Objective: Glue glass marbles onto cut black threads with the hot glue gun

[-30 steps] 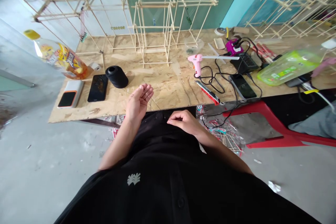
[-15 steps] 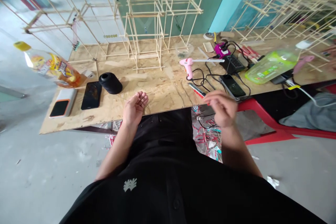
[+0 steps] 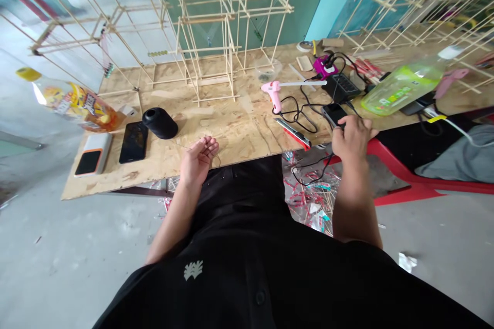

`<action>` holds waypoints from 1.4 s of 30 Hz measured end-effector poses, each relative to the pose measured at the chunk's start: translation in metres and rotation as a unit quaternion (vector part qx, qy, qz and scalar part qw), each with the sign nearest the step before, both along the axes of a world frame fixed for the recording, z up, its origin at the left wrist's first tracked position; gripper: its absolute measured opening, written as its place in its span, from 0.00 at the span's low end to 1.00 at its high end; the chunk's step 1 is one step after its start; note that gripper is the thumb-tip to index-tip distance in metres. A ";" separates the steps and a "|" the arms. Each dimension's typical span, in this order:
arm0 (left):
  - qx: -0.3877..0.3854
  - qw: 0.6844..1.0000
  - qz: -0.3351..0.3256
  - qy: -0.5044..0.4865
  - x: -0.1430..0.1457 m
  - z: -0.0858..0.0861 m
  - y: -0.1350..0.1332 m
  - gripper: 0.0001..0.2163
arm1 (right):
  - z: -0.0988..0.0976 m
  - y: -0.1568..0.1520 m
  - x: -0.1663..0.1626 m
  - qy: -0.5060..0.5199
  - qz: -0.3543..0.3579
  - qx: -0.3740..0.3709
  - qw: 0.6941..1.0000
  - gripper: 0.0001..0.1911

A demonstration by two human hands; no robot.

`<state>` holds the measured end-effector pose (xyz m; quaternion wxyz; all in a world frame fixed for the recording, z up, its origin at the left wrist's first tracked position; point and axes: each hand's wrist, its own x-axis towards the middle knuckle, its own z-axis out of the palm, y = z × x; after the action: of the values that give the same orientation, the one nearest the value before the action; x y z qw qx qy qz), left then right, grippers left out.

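Observation:
My left hand [image 3: 198, 160] rests palm up at the front edge of the chipboard table [image 3: 239, 131], fingers loosely curled and holding nothing I can make out. A thin thread runs from near it toward a black thread spool [image 3: 159, 122]. My right hand [image 3: 350, 138] lies on the near end of a dark phone [image 3: 332, 111] at the table's front right, fingers bent over it. A black cable leads from that phone to the power strip [image 3: 340, 87].
A stick frame [image 3: 216, 46] stands mid-table. A pink glue gun [image 3: 272, 92], red cutter [image 3: 296, 134] and tangled cables lie left of my right hand. A second black phone [image 3: 133, 141], power bank [image 3: 93, 153] and drink bottle [image 3: 73, 100] sit left. A green bottle [image 3: 401, 90] lies right, above a red chair [image 3: 397, 177].
My right hand rose from my lap, swung right and forward, and came down on the dark phone. My left hand stayed put and its fingers curled a little.

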<state>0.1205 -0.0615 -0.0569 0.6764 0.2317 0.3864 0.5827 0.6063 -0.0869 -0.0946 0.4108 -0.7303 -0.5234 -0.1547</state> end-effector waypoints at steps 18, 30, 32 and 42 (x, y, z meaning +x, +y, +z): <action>0.011 1.000 -0.022 -0.003 0.019 0.008 -0.046 0.09 | 0.063 -0.028 -0.255 0.165 0.491 -0.059 0.854 0.12; 0.038 0.995 -0.077 0.053 0.013 0.018 -0.061 0.17 | 0.059 -0.019 -0.292 0.437 0.485 -0.225 0.723 0.18; 0.033 0.994 -0.084 0.061 0.016 0.019 -0.064 0.17 | 0.058 -0.020 -0.292 0.463 0.486 -0.261 0.694 0.19; 0.029 0.988 -0.097 0.114 0.021 0.024 -0.070 0.18 | 0.053 -0.019 -0.293 0.550 0.487 -0.276 0.619 0.18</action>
<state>0.1413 -0.1312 -0.0327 0.6740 0.3525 0.4201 0.4949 0.3133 -0.1055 -0.0419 0.4158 -0.3961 -0.4965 0.6509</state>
